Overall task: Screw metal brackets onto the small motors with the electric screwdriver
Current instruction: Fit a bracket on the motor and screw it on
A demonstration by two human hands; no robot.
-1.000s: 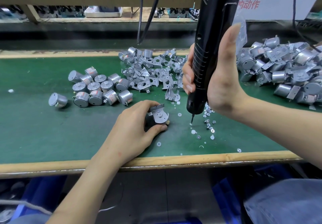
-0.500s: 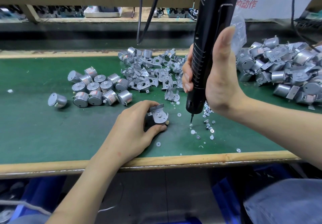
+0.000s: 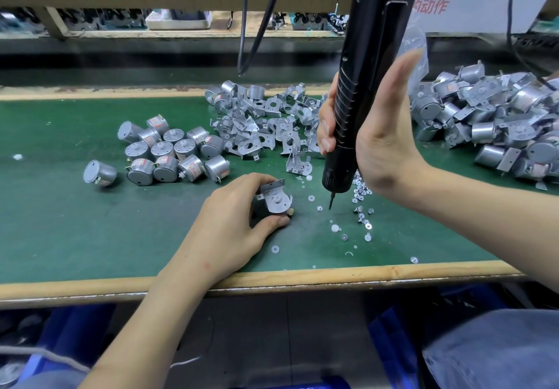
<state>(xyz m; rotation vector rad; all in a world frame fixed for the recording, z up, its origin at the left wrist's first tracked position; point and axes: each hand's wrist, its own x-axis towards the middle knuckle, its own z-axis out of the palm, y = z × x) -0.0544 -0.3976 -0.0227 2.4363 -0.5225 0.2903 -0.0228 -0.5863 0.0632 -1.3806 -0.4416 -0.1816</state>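
My left hand (image 3: 230, 225) grips a small motor with a metal bracket (image 3: 276, 199) laid on top, resting on the green mat near the front edge. My right hand (image 3: 381, 134) holds the black electric screwdriver (image 3: 360, 86) upright, fingers curled round its barrel and thumb raised. Its bit tip (image 3: 330, 204) hovers just right of the motor, over loose screws (image 3: 361, 195) and washers. Bare motors (image 3: 169, 156) sit in a cluster to the left. Loose brackets (image 3: 260, 128) are heaped behind my left hand.
A heap of motors with brackets attached (image 3: 496, 128) fills the right of the mat. A single motor (image 3: 99, 173) lies apart at the left. Black cables (image 3: 257, 19) hang from above at centre. The wooden table edge (image 3: 332, 276) runs along the front.
The screwdriver has shifted slightly left and its tip stays over the screws. My left hand and the motor have hardly moved.
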